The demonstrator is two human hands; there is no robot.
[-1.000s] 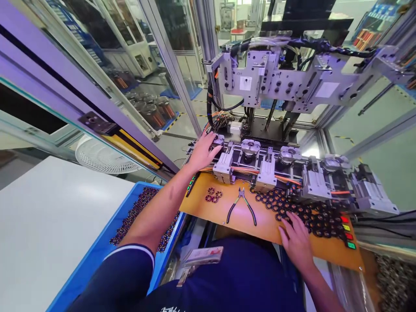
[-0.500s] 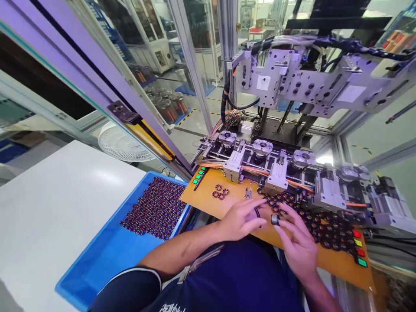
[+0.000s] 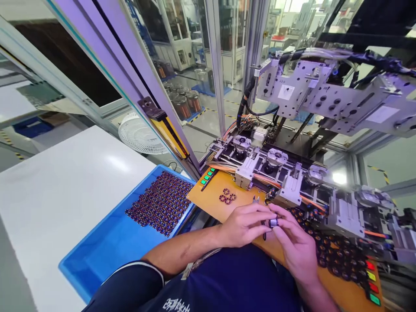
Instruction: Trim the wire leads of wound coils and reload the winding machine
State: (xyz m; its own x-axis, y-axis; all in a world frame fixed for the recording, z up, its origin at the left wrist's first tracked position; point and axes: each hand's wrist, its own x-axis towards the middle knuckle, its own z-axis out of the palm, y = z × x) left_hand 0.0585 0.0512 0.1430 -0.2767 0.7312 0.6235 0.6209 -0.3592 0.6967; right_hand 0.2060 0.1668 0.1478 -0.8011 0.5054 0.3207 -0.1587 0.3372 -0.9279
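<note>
My right hand (image 3: 297, 247) pinches a small grey cylindrical core with dark ends (image 3: 273, 222) between thumb and fingers. Facing it, my left hand (image 3: 245, 225) has its fingertips brought together at the core's left end. A thin black piece (image 3: 264, 236) shows below the left fingertips and seems held in that hand; its kind is unclear. Both hands are above the orange-yellow board (image 3: 208, 203). Pliers (image 3: 256, 199) lie just beyond my left hand, partly covered. Several dark ring-shaped parts with copper tones (image 3: 227, 197) lie on the board to the left.
Many dark wound parts (image 3: 341, 255) cover the board's right side. Behind runs a machine with metal fixtures (image 3: 276, 157). Green buttons (image 3: 208, 176) and coloured buttons (image 3: 372, 277) sit at the board's ends. A blue tray (image 3: 97, 255) with many rings stands on the left, beside a white table (image 3: 65, 182).
My left hand has moved right and its fingertips now meet the core in my right hand; before, a gap lay between them. The view has turned slightly left.
</note>
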